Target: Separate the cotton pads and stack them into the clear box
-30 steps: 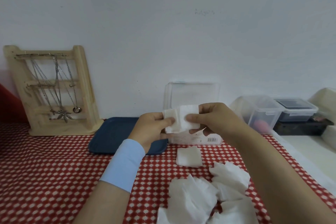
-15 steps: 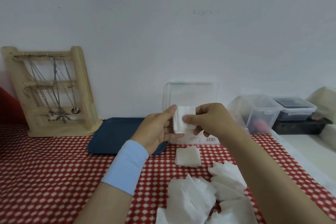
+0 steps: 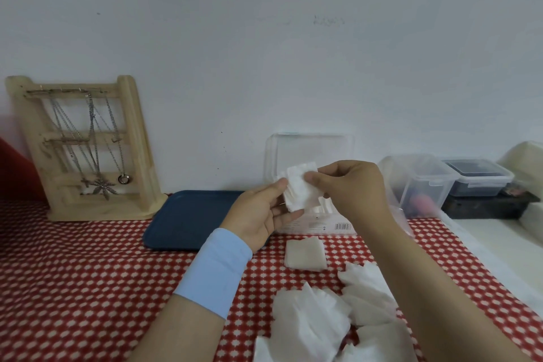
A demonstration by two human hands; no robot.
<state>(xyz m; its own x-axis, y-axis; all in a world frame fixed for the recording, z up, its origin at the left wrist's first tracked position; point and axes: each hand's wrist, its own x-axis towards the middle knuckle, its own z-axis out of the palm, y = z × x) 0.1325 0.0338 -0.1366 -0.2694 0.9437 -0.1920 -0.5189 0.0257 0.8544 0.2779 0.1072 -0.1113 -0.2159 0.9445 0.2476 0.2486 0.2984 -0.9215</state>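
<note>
Directly in front of the clear box, raised above its open base, I find a small wad of cotton pads held between both hands. The right hand pinches the wad's upper edge on the side away from the blue tray, thumb and forefinger closed on it. The left hand takes the opposite edge, its thumb tip pressed to the face. Its fingers appear to lie behind and below the wad, so I read this as a light hold. Whether one layer has lifted free, I cannot tell.

Step in hand, by my judgement: peeling one pad off the wad. To do it well, the left thumb should slide the top layer sideways while the right pinch anchors the rest. Both holds should sit at the very margin, and the pull should be slow, since soft fibre will tear or drag a second layer.

The wad stands upright, its broad face turned toward me and away from the box's raised lid. Its long axis runs near vertical, tipped slightly.

Nearer me than the box, a small stack lies flat on the checked cloth. A loose pile lies nearer again. I cannot make out any pads inside the box.
</note>
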